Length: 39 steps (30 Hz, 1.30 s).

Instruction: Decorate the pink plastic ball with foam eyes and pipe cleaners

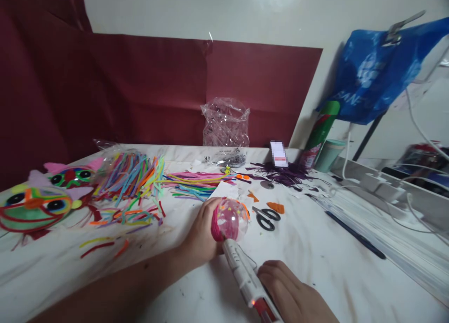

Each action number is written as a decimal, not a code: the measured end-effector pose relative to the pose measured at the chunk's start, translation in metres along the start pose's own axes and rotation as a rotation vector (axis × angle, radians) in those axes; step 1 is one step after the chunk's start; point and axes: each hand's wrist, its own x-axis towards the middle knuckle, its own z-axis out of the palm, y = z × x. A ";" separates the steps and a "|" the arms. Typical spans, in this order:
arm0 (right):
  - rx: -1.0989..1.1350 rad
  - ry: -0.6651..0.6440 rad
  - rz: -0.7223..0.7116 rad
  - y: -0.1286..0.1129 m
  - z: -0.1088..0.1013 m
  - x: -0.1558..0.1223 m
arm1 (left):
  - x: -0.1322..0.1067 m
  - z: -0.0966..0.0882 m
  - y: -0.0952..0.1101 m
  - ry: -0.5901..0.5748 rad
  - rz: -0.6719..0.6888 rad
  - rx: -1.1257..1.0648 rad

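Note:
My left hand (pixel 204 234) is wrapped round the left side of a clear plastic ball (pixel 232 217), which has pink pipe cleaner along its left edge and small coloured dots on top. My right hand (pixel 289 290) grips a white glue gun (pixel 242 274) with a small red light lit at its rear. The nozzle meets the lower edge of the ball, near the pink winding; whether it touches cannot be made out. Right of the ball lie black-handled scissors (pixel 266 217) and orange felt scraps (pixel 275 207).
Bundles of coloured pipe cleaners (pixel 128 175) lie at the back left, beside finished-looking animal faces (pixel 38 203). Purple strands (pixel 287 174) lie near a phone (pixel 279 154). Along the right are clear glue sticks (pixel 372 238), a dark pen-like stick (pixel 355 234) and a power strip (pixel 382 189) with cables.

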 end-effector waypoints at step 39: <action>0.027 -0.077 0.012 0.006 -0.004 -0.008 | 0.002 -0.001 0.008 -0.020 0.035 0.033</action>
